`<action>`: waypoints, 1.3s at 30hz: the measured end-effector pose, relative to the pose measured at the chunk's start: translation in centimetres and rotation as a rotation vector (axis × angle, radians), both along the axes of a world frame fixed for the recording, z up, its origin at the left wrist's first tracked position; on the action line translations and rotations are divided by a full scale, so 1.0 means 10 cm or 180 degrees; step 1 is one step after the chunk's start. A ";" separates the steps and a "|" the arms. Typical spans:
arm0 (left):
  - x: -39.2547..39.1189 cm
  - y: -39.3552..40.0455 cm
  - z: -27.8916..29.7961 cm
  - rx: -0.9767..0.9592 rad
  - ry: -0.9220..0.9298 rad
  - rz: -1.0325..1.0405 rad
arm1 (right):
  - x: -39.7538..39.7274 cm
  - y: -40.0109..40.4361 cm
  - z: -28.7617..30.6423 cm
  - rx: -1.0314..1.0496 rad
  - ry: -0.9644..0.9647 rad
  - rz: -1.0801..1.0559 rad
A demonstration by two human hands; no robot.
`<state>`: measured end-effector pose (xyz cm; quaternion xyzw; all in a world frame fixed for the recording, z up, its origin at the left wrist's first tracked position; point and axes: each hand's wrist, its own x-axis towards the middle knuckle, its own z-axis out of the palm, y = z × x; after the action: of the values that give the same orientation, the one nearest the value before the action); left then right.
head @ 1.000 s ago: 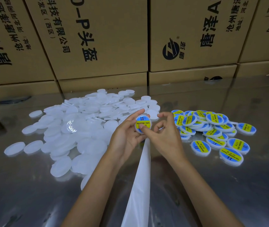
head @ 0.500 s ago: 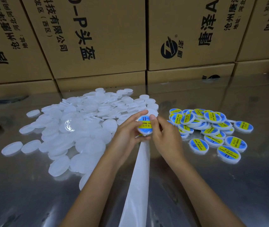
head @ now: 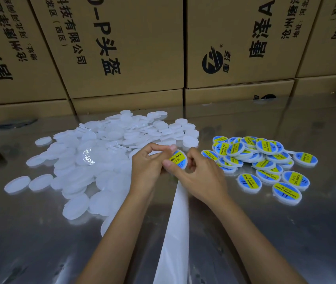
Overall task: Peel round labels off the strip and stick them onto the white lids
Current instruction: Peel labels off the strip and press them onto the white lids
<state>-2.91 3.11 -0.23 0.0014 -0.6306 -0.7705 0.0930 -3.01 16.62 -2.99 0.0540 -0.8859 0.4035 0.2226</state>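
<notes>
A loose heap of plain white lids [head: 105, 152] — round, flat, translucent plastic — spreads over the left of the shiny metal table [head: 285, 232]. At centre, the left hand [head: 148, 167] and right hand [head: 201, 177] both pinch one labelled lid [head: 178, 159], fingers curled round its rim; its blue-and-yellow label reads "RING PASTE". Beneath the hands, a white backing strip [head: 175, 238] runs toward the near edge. On the right lies a pile of labelled lids [head: 263, 160] — behind, brown cardboard boxes [head: 122, 48] printed with Chinese characters.

Strip [head: 175, 232] cut off below; thumb hides label [head: 178, 159] edge.
</notes>
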 end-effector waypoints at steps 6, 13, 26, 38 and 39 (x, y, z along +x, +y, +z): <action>-0.03 0.00 0.00 0.0009 -0.0110 0.0037 | -0.03 0.01 -0.03 0.0096 0.0266 0.0137; 0.00 0.01 -0.01 -0.0103 0.0077 -0.0890 | -0.11 0.06 -0.05 -0.0202 0.0393 -0.0166; -0.02 -0.05 -0.02 -0.0098 0.0094 -0.0117 | -0.03 -0.02 0.00 -0.0821 0.0006 0.0658; -0.03 0.02 -0.09 -0.0328 0.0068 -0.0932 | -0.14 0.02 -0.02 -0.1886 -0.0583 0.0413; -0.03 0.02 -0.08 -0.0324 0.0053 -0.0922 | -0.16 0.04 -0.02 -0.2013 -0.0578 0.0305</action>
<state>-3.16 3.36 -1.07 -0.1007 -0.6617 -0.7428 -0.0139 -4.57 17.00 -3.16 -0.0124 -0.7294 0.6716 0.1292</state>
